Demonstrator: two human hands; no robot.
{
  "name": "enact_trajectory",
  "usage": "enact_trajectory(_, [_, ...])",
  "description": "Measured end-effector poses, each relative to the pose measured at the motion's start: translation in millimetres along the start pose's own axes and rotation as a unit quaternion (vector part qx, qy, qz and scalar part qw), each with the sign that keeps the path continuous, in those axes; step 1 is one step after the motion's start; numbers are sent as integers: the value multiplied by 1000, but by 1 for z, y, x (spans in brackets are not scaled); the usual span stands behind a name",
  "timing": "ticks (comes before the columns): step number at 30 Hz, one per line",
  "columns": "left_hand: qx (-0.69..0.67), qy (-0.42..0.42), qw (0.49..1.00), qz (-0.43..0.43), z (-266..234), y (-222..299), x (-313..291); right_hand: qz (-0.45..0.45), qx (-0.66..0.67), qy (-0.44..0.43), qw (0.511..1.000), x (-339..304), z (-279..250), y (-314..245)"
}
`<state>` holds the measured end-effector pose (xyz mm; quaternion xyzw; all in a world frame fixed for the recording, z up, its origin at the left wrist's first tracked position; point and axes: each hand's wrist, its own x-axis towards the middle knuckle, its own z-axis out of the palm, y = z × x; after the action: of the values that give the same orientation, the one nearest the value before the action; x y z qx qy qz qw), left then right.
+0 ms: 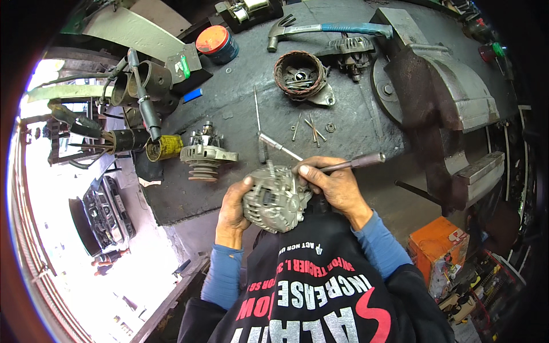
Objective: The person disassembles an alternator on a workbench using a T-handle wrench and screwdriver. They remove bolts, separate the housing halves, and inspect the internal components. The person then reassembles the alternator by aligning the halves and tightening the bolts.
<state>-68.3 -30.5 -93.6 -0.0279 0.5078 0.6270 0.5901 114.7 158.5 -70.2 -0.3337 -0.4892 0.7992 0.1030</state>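
Close to my body, at the bench's near edge, I hold an alternator (271,200) with a slotted metal housing. My left hand (231,211) is wrapped round its left side, the thumb near the top. My right hand (334,186) is closed on a dark-handled tool (366,161) above the housing's right side. A shiny metal shaft (283,147) runs up and left from the right fingers; the fingers hide whether it belongs to that tool. Beyond the alternator lies a thin screwdriver (260,123). A second alternator part with a grooved pulley (203,166) stands to the left.
On the dark bench (229,103) are a copper-wound stator (297,77), loose bolts (314,130), a nut (330,127), a claw hammer (320,28) and a red-lidded can (217,44). A large vise (440,86) occupies the right. An orange box (437,246) stands below it.
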Motion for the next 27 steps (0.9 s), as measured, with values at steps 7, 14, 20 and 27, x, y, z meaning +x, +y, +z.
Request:
enact_trajectory(7, [-145, -17, 987, 67, -10, -30, 18, -185, -360, 122, 906, -10, -20, -19])
enact_trajectory(14, [-248, -56, 966, 44, -10, -61, 41, -40, -154, 92, 983, -6, -25, 35])
enact_trajectory(20, [-167, 116, 976, 77, 1, -69, 53, -50, -95, 146, 983, 5, -3, 47])
enact_trajectory(27, [355, 321, 861, 170, 16, -46, 31, -56, -104, 146, 982, 20, -5, 39])
